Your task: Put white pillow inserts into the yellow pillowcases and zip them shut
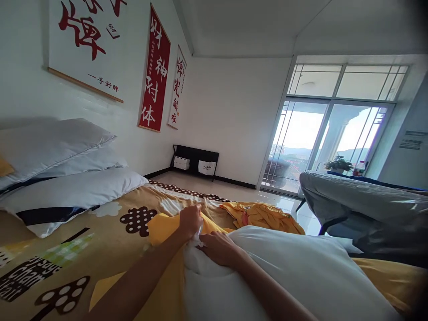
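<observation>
Against the head edge of the bed, on its yellow patterned sheet (110,240), lie stacked white pillows (67,178). Toward the bed's middle my left hand (190,220) is closed, pinching the edge of a yellow fabric pillowcase (167,272). Beside it, my right hand (219,247) is curled, gripping the plump white pillow (294,272) lying across the near edge.

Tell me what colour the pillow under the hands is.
White: the pillow is plain white, with yellow fabric beside it. The head view shows it best.
</observation>
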`<state>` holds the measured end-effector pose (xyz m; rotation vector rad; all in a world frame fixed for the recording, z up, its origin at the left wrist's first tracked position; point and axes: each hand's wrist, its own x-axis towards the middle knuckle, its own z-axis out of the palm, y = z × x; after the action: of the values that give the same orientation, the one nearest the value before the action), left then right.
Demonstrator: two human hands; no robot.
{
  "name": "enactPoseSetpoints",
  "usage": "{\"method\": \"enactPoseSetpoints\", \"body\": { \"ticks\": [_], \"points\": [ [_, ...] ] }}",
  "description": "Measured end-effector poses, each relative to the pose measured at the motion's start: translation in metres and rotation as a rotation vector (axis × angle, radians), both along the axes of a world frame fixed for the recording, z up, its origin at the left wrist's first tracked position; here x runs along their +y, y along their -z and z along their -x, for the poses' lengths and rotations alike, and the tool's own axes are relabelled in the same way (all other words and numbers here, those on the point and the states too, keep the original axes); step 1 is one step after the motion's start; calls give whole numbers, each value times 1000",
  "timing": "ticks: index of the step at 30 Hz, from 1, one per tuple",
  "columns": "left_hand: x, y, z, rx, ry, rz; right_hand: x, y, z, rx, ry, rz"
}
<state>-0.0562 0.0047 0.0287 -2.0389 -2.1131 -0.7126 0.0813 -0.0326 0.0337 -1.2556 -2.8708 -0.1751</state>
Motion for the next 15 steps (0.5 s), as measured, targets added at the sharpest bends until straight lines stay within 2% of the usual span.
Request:
{"method": "enactPoseSetpoints", "body": {
  "ticks": [4,9,12,15],
  "points": [
    [-13,-9,-23,-17,104,-11,13,9,-2,22,97,2],
    [-28,-9,-50,-6,221,-22,29,16,3,51,255,8],
    [-29,-2,-38,-27,199,-1,27,13,-7,103,238,-1],
    [-25,7,-10,-82,125,57,20,7,-25,218,112,-14]
  ]
}}
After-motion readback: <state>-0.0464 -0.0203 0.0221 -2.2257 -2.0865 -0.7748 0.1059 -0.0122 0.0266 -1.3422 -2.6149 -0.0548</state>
